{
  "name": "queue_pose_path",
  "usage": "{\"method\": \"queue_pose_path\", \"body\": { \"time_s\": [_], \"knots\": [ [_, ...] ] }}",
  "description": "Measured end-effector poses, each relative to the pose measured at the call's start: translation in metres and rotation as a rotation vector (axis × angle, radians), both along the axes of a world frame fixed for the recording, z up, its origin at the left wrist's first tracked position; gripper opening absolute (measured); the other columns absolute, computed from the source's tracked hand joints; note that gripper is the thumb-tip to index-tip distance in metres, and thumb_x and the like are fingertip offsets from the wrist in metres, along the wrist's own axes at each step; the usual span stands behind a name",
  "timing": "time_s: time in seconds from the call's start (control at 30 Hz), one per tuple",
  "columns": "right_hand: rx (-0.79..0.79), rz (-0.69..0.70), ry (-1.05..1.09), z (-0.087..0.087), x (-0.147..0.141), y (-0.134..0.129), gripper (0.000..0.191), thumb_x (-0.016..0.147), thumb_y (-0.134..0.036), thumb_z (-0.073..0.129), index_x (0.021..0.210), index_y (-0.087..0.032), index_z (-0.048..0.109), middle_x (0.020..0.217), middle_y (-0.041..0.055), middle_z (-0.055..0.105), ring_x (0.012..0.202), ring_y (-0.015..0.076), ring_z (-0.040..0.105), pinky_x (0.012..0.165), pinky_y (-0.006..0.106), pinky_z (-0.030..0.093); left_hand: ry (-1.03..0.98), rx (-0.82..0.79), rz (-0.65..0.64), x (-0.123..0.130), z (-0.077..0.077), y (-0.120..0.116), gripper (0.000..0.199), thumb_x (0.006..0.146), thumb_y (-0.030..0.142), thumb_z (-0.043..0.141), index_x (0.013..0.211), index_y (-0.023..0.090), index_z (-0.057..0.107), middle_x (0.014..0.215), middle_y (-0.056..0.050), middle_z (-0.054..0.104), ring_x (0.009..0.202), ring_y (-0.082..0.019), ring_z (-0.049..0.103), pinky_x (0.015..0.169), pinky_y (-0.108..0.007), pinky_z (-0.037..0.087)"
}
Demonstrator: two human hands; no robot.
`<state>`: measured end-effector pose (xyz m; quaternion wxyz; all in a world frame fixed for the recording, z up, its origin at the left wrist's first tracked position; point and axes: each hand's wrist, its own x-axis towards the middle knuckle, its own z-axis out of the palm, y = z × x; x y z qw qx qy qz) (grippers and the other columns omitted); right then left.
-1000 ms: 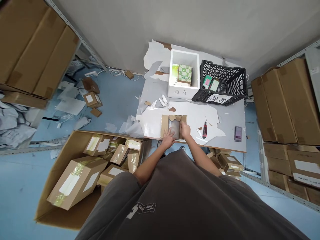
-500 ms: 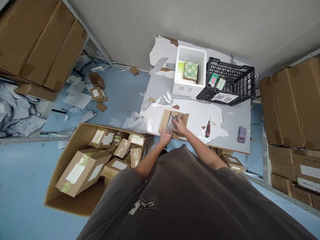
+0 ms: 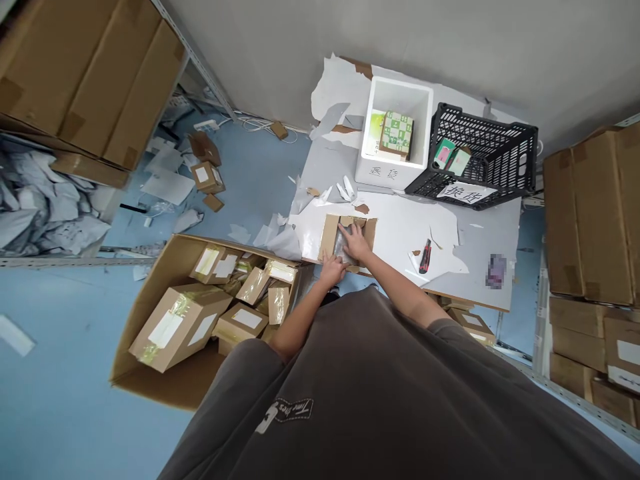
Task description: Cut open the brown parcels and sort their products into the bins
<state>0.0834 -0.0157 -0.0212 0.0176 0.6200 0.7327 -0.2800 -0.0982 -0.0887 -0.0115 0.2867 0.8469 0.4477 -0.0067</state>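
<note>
A small opened cardboard box (image 3: 329,235) lies at the near edge of the table, its flaps folded outward. Inside it shows something grey and shiny (image 3: 341,245), perhaps wrapped in plastic; its kind I cannot make out. My left hand (image 3: 333,269) grips the near left edge of the box. Over the grey contents my right hand (image 3: 356,243) lies with its fingers spread, the fingertips touching near the far side of the opening. A red and black utility knife (image 3: 425,257) rests on the table to the right of the box.
Behind the box stand a white foam box (image 3: 383,175) and a black plastic crate (image 3: 500,157), both with small boxes inside. Left of the table, a large open carton (image 3: 145,390) holds several taped parcels. Torn paper (image 3: 345,190) is scattered on the table (image 3: 487,233).
My right hand has shifted toward the far side of the box opening, its fingers stretched out further. My left hand stays at the near left edge. The whole view has shifted slightly.
</note>
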Motion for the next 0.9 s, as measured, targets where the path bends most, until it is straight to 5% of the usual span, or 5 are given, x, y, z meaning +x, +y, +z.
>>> {"method": "queue_pose_path", "body": {
  "time_s": [0.23,0.47,0.63,0.77,0.9],
  "knots": [
    [0.134,-0.082,-0.019,0.001,0.003,0.011,0.091,0.099,-0.035,0.07,0.181,-0.02,0.033,0.186,0.0207,0.017,0.165,0.0484,0.023,0.133,0.068,0.029,-0.146,-0.033,0.149,0.006,0.005,-0.006,0.026,0.11,0.041,0.065,0.112,0.033,0.09,0.131,-0.007,0.08,0.151,-0.035,0.054,0.138,-0.077,0.005],
    [0.146,-0.032,-0.035,-0.005,0.014,0.008,0.095,0.093,-0.04,0.077,0.178,-0.021,0.038,0.189,0.0178,0.004,0.164,0.0528,0.021,0.131,0.071,0.027,-0.066,-0.013,0.174,0.021,0.006,-0.008,0.028,0.098,0.05,0.083,0.111,0.026,0.089,0.16,-0.015,0.065,0.168,-0.045,0.032,0.135,-0.084,0.006],
    [0.241,-0.073,0.02,-0.012,0.025,-0.003,0.072,0.098,-0.031,0.067,0.167,-0.016,0.055,0.176,0.0237,0.035,0.156,0.045,0.036,0.125,0.062,0.039,-0.043,-0.038,0.165,0.024,0.005,-0.005,0.024,0.1,0.048,0.08,0.109,0.028,0.089,0.16,-0.014,0.064,0.169,-0.045,0.03,0.133,-0.087,0.004],
    [0.175,0.169,0.047,-0.009,0.023,-0.003,0.054,0.1,-0.025,0.061,0.151,-0.012,0.07,0.153,0.0245,0.059,0.144,0.0413,0.048,0.119,0.056,0.046,-0.041,-0.059,0.155,0.024,0.004,-0.001,0.022,0.098,0.049,0.084,0.109,0.03,0.09,0.153,-0.014,0.067,0.163,-0.045,0.037,0.132,-0.087,0.006],
    [0.061,0.422,0.023,0.001,0.019,0.012,0.069,0.093,-0.022,0.072,0.161,-0.012,0.061,0.176,0.0221,0.043,0.162,0.0437,0.031,0.127,0.059,0.036,-0.049,-0.066,0.138,0.018,0.003,0.001,0.023,0.099,0.049,0.082,0.109,0.03,0.091,0.145,-0.015,0.068,0.156,-0.044,0.043,0.13,-0.089,0.007]
  ]
}}
